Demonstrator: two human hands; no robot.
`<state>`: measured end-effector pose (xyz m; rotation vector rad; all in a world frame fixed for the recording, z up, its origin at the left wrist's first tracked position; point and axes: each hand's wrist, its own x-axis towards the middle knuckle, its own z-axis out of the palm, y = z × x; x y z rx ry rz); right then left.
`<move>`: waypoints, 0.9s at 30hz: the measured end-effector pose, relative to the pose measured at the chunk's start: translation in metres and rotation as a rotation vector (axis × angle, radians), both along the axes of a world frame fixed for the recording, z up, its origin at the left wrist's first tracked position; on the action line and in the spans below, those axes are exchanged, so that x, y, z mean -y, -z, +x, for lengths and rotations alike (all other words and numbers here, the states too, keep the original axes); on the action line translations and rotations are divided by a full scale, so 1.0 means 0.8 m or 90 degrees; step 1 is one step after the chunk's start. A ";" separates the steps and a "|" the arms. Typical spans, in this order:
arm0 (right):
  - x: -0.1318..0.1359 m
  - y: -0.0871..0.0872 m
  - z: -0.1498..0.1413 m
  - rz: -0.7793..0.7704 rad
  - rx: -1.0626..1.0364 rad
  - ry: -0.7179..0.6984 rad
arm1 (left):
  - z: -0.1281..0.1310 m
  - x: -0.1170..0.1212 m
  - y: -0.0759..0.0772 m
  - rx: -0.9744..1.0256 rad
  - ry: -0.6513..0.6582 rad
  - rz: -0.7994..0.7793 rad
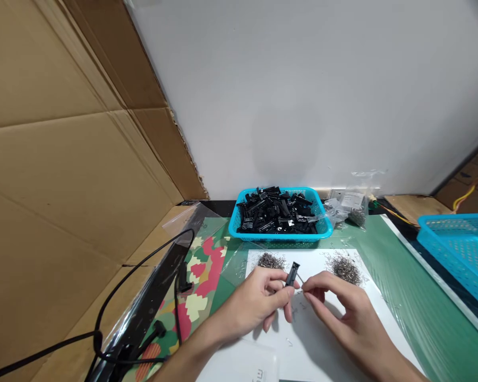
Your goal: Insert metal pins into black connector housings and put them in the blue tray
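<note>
My left hand point(258, 300) pinches a small black plastic part point(292, 274) upright above a white sheet point(334, 339). My right hand point(342, 305) is closed in a pinch on a thin metal wire piece point(300, 279) whose tip touches the black part. Two heaps of small metal springs lie on the sheet, one point(271, 260) just beyond my left hand and one point(346, 268) beyond my right. A blue basket point(281, 234) full of black plastic parts stands behind them.
A green mat point(410, 297) covers the table. A second blue basket point(460, 249) sits at the right edge. Clear bags point(348, 207) lie behind by the wall. Cardboard point(63, 175) walls off the left side; a black cable and stand point(143, 313) lie there.
</note>
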<state>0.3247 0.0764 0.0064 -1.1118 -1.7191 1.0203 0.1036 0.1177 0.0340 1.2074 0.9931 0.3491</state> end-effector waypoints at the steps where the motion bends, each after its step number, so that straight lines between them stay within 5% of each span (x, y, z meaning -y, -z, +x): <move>1: 0.000 0.000 -0.001 0.010 -0.006 0.003 | 0.000 0.001 0.000 0.001 0.006 -0.006; 27: 0.003 0.001 -0.002 -0.035 -0.071 0.055 | 0.006 0.002 -0.006 0.041 -0.017 0.018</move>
